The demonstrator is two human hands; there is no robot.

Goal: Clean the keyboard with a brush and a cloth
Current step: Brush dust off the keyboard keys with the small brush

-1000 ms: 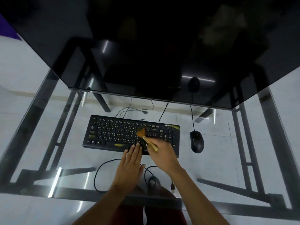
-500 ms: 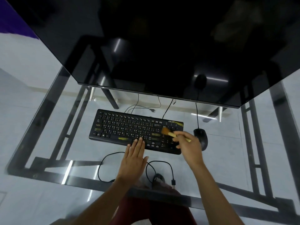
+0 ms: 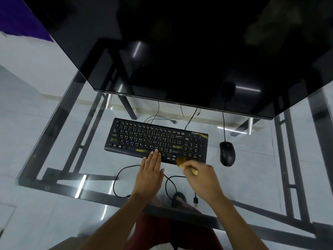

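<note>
A black keyboard (image 3: 153, 139) with yellowish smears lies on the glass desk below the monitor. My left hand (image 3: 150, 175) rests flat with fingers together, its fingertips on the keyboard's front edge near the space bar. My right hand (image 3: 202, 179) grips a small brush (image 3: 183, 164) with a pale wooden handle and brown bristles. The bristles touch the keyboard's front right edge, below the number pad. The brush and right hand are blurred by motion. No cloth is visible.
A large dark monitor (image 3: 180, 51) overhangs the far side of the glass desk (image 3: 72, 150). A black mouse (image 3: 227, 153) sits right of the keyboard. Loose black cables (image 3: 117, 177) and a USB plug (image 3: 196, 201) lie near the desk's front edge.
My right hand has swept the brush from the middle keys to the number pad, then down to the keyboard's front right edge. My left hand has stayed on the front edge.
</note>
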